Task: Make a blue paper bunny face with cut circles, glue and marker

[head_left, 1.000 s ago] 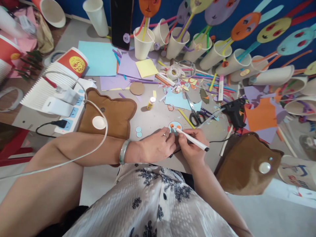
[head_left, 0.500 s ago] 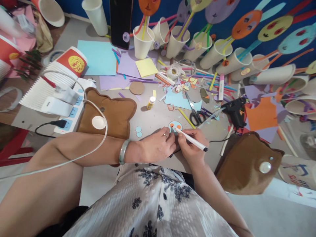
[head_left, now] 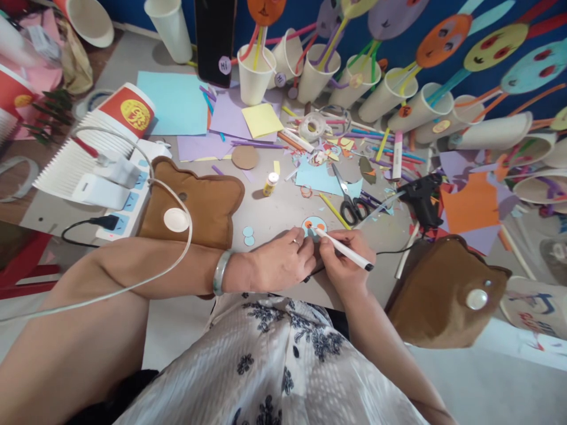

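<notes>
Your right hand (head_left: 343, 262) pinches a white pen (head_left: 343, 249) between thumb and fingers, its tip on the blue paper disc (head_left: 314, 225). Your left hand (head_left: 277, 262) lies just left of the disc, fingers pressed together with the fingertips on its near edge. The disc lies flat on the table (head_left: 283, 206), just left of the scissors (head_left: 348, 200). Two small blue circles (head_left: 248, 236) lie further left of the scissors, and the black glue gun (head_left: 419, 198) sits to their right.
</notes>
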`<action>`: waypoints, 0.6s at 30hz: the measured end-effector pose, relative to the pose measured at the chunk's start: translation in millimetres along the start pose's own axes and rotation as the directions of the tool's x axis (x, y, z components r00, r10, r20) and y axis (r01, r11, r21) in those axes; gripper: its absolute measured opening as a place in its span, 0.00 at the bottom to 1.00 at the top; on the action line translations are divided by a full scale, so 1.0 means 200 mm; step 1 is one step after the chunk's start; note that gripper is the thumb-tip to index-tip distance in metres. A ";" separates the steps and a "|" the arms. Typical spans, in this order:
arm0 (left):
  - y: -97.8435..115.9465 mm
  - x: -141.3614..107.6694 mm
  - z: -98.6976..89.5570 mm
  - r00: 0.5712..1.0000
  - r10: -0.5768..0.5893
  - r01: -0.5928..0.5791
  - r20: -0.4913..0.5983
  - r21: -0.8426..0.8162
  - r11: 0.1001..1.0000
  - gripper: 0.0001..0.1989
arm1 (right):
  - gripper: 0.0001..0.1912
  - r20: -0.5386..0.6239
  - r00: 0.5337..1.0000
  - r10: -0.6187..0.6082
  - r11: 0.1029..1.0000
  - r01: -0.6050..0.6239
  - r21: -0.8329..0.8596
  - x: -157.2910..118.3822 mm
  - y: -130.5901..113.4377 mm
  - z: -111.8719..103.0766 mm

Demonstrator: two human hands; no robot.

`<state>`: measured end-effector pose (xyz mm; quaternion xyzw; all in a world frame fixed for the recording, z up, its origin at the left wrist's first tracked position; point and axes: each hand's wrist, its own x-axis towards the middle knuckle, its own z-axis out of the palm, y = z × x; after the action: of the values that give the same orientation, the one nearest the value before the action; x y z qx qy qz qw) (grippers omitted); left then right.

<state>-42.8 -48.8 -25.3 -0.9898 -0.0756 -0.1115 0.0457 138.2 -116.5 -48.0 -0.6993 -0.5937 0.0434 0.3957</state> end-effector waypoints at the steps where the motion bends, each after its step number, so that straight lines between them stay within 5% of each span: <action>1: 0.00 0.00 0.00 1.000 0.000 0.000 0.004 0.004 1.000 0.17 | 0.02 -0.002 1.000 0.000 1.000 0.000 0.001 0.00 0.00 0.00; 18: 0.00 0.00 0.00 1.000 -0.015 0.015 0.000 0.001 1.000 0.17 | 0.03 0.015 1.000 0.000 1.000 0.000 -0.001 0.00 0.00 0.00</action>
<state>-43.3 -49.7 -24.8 -0.9892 -0.0831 -0.1120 0.0454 137.6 -116.4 -47.7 -0.6992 -0.5966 0.0481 0.3908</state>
